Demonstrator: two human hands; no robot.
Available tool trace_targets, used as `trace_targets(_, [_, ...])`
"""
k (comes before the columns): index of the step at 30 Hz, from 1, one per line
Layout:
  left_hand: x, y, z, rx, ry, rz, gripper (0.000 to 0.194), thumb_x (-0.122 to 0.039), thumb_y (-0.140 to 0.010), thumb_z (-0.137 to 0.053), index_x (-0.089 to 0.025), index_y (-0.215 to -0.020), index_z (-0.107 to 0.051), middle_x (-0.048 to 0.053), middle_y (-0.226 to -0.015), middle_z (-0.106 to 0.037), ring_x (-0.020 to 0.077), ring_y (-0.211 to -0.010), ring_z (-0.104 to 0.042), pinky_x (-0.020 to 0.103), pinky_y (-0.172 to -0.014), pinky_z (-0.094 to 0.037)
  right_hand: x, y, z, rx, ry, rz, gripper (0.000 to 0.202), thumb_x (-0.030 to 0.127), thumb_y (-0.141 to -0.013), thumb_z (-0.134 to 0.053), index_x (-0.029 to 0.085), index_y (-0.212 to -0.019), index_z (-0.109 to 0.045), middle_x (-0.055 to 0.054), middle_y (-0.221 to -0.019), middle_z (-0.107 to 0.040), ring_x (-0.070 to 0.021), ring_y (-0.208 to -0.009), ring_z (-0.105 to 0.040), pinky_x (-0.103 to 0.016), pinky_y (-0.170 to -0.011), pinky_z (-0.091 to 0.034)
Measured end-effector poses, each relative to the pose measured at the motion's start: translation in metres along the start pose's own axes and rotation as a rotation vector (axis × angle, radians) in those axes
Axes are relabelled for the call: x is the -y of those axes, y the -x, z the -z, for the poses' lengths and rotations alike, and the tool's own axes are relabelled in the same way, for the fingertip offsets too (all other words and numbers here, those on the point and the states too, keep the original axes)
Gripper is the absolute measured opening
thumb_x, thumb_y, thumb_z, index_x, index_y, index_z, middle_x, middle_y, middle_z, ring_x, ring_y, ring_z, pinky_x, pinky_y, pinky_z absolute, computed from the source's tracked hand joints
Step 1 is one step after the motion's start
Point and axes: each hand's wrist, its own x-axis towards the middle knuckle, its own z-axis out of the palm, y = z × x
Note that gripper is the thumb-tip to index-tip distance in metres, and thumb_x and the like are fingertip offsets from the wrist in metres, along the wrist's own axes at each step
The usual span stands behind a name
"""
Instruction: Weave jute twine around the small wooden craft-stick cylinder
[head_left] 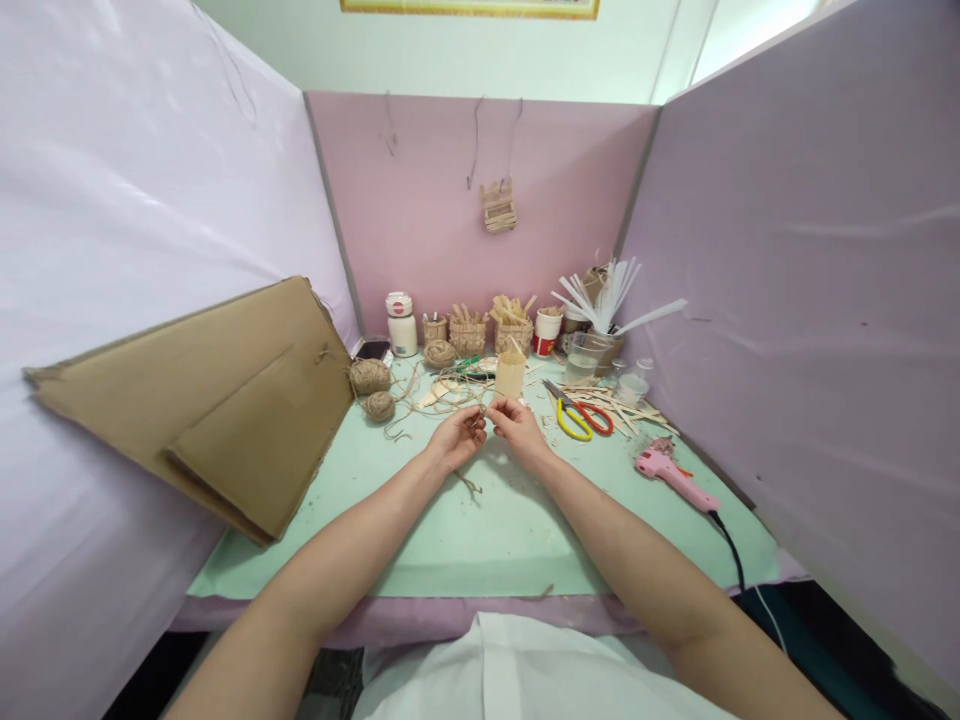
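Note:
My left hand and my right hand almost meet over the middle of the green table. Brown twine trails below my left hand, whose fingers are curled round it. A pinch closes the fingertips of my right hand on what looks like the same twine; the exact spot is too small to make out. Just behind my hands stands a small upright holder made of pale wooden sticks. Loose twine runs across the table from the balls of twine on the left.
Scissors with yellow and red handles lie right of my hands, near scattered wood strips. A pink glue gun rests farther right. Cardboard leans at the left. Along the back stand a white bottle and stick-filled baskets.

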Motion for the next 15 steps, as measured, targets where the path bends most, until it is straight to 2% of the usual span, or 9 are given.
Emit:
trace_targets(6, [0.0059, 0.0046, -0.0031, 0.017, -0.29, -0.261, 0.026, -0.03, -0.057, -0.076, -0.015, -0.072, -0.06, -0.001, -0.067, -0.055, 0.0065, -0.062, -0.049, 0.018, -0.055, -0.036, 0.0014, -0.0003, 0.0023, -0.044, 0.058, -0.018, 0.031, 0.048, -0.065, -0.062, 0.018, -0.071, -0.056, 0.003, -0.059, -0.049, -0.0087, -0.053, -0.04, -0.023, -0.05, -0.032])
trace_targets(15, [0.0092, 0.0014, -0.0007, 0.004, -0.585, -0.386, 0.025, -0.034, -0.061, -0.071, -0.015, -0.073, -0.062, 0.0, -0.066, -0.059, 0.0088, -0.059, -0.049, 0.022, -0.056, -0.036, -0.0006, -0.003, 0.0053, -0.105, 0.088, 0.001, 0.036, 0.051, -0.061, -0.065, 0.017, -0.072, -0.059, 0.001, -0.06, -0.055, -0.0109, -0.056, -0.044, -0.024, -0.052, -0.033])
